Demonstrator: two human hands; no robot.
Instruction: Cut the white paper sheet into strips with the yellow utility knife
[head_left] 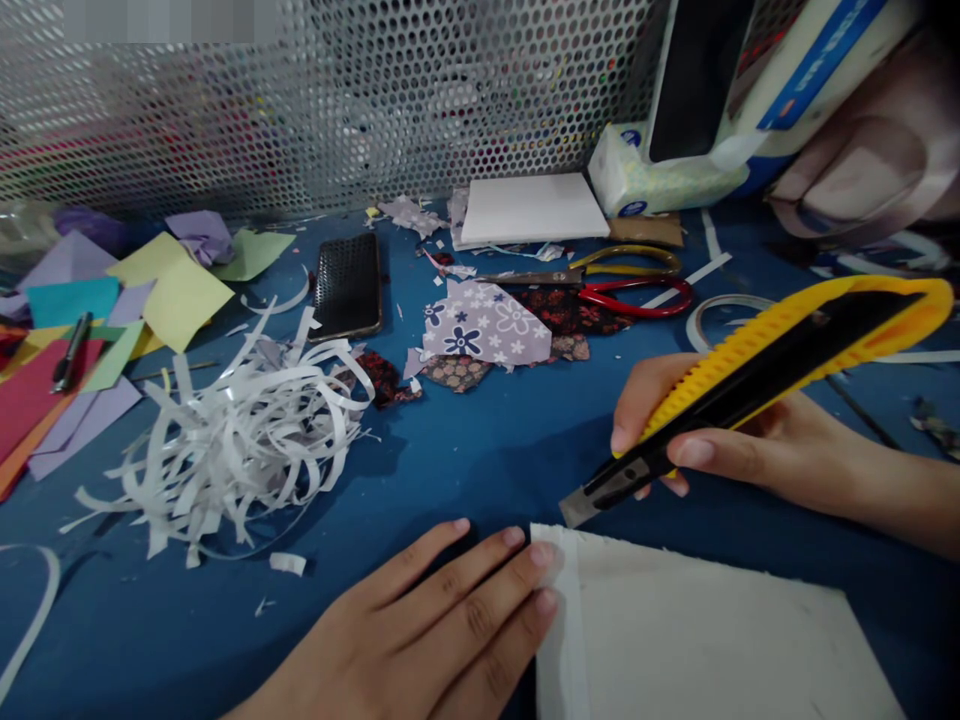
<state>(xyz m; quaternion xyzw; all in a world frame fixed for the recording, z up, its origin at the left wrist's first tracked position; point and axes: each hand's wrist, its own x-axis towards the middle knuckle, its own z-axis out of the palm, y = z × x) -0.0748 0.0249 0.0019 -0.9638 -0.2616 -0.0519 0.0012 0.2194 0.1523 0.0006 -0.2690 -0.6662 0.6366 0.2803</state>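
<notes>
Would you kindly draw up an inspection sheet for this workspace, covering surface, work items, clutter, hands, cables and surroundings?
Surface: blue tabletop, littered with small scraps.
Work items: pale board, white strip along its left edge; yellow-and-black utility knife, blade out near the board's far edge.
Clutter: white strip heap, coloured papers, floral scraps, scissors, phone.
Hands: left hand spread, fingertips on the board's left edge; right hand grips the knife.
Cables: nothing seen for certain.
Surroundings: perforated panel behind; tissue pack at right.
</notes>
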